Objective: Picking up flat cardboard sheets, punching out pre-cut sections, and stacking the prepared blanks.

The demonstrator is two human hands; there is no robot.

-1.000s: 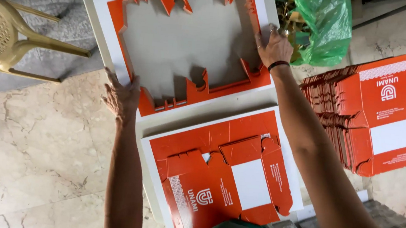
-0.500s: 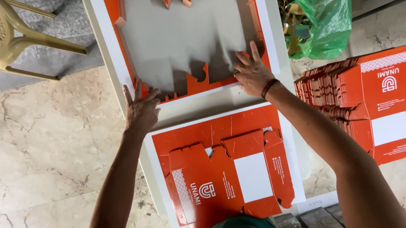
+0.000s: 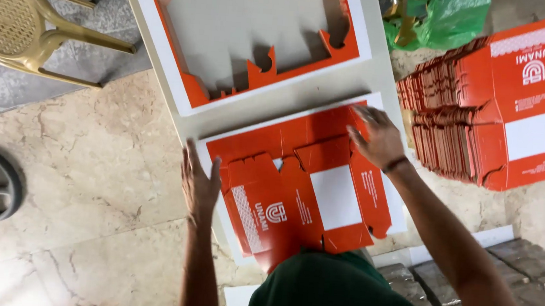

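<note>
Lying flat on the white table point(image 3: 382, 71), an orange printed sheet point(image 3: 302, 188) is flanked by two hands. The left hand point(image 3: 197, 183), fingers straight and together, is set against its left edge; the right hand point(image 3: 377, 138), fingers spread, is pressed on its upper right corner. Its near edge is hidden by the person's green shirt point(image 3: 345, 295).

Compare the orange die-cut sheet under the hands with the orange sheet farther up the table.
The near orange die-cut cardboard sheet still holds its box blank; the far orange cardboard sheet is only a frame around an empty cut-out. The near one lies under the left hand and right hand; the far one lies untouched. Both are white-edged and flat on the white table.
</note>
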